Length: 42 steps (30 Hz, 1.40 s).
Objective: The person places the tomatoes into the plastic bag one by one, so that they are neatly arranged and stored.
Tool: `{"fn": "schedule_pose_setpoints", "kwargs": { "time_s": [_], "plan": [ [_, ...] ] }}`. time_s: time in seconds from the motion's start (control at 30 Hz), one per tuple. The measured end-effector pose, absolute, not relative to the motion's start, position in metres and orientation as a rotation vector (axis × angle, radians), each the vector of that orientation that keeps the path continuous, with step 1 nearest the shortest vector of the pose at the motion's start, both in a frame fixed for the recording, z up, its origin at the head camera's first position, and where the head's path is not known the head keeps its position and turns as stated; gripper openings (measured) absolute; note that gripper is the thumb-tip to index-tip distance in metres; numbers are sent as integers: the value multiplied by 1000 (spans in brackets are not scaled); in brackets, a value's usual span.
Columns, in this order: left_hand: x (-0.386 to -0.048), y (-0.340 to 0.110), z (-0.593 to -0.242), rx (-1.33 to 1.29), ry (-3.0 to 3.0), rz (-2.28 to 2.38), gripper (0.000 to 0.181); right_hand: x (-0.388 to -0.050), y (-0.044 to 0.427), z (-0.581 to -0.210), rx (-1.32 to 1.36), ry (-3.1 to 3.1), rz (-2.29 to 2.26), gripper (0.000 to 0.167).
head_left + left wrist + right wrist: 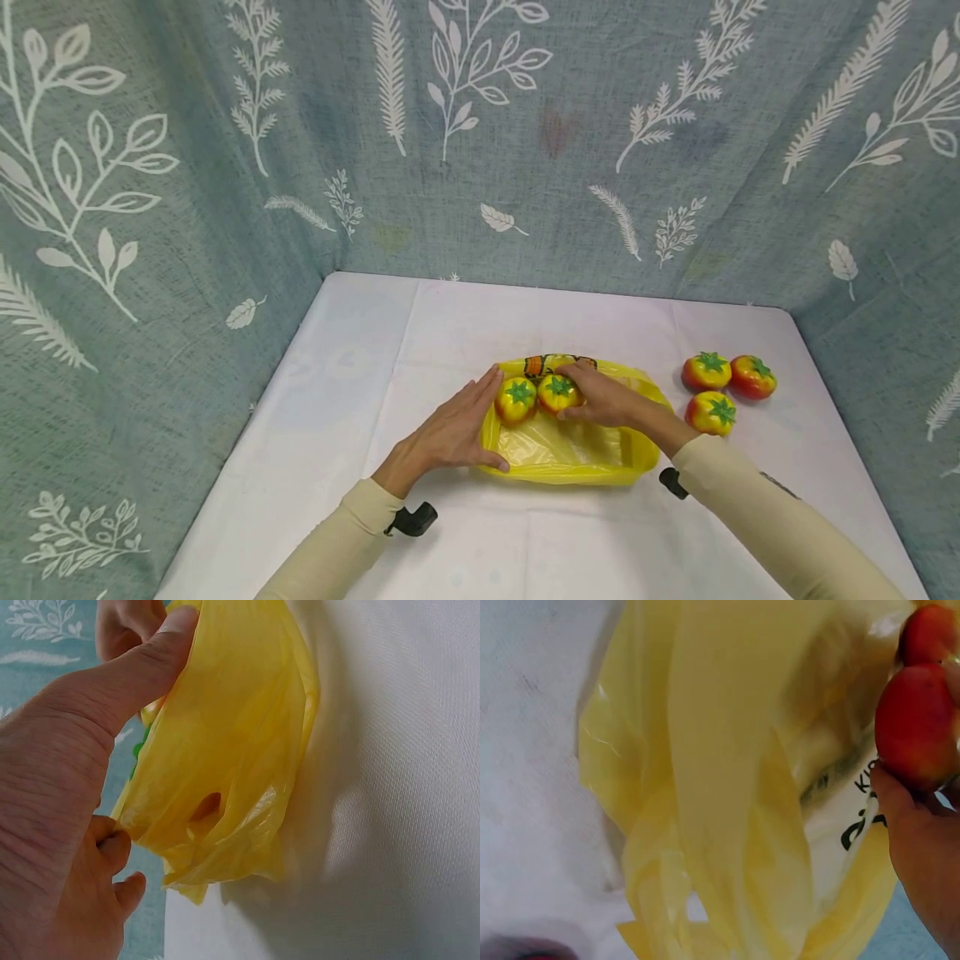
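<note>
A yellow plastic bag [555, 473] lies spread on the table around a tray-like shape, with a red-yellow tomato [515, 402] at its left end. Beside that one, my right hand [611, 402] grips a second tomato [558, 393] between thumb and fingers; the right wrist view shows this tomato [916, 727] against the hand [922, 847]. My left hand [457, 425] spreads along the bag's left edge, fingers fairly straight. From the left wrist view, the left thumb rests on the yellow plastic [225, 735] at its rim, the hand [82, 765] beside it.
Three more tomatoes stand on the table to the right of the bag: one at the back [707, 372], one farther right [752, 377] and one nearer [711, 413]. A patterned grey-green curtain [525, 167] hangs behind and at both sides of the white table [345, 375].
</note>
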State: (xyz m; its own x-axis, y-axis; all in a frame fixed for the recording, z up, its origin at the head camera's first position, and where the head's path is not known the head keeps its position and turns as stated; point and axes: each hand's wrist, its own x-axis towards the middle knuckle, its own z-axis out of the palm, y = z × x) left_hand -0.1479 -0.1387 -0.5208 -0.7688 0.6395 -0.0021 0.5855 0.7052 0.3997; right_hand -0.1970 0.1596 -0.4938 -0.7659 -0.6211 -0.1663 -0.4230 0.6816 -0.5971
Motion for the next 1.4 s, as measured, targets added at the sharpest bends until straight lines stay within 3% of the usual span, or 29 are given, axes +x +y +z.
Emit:
{"fn": "schedule_pose_setpoints", "kwargs": {
  "time_s": [0.7,1.4],
  "plan": [
    [-146,-136,-524,1010,2767,551,139,-195,154,-511,-737,2579,-786,77],
    [-148,-135,-524,976,2759,547,139,-194,156,-485,-732,2600,-578,82]
  ]
}}
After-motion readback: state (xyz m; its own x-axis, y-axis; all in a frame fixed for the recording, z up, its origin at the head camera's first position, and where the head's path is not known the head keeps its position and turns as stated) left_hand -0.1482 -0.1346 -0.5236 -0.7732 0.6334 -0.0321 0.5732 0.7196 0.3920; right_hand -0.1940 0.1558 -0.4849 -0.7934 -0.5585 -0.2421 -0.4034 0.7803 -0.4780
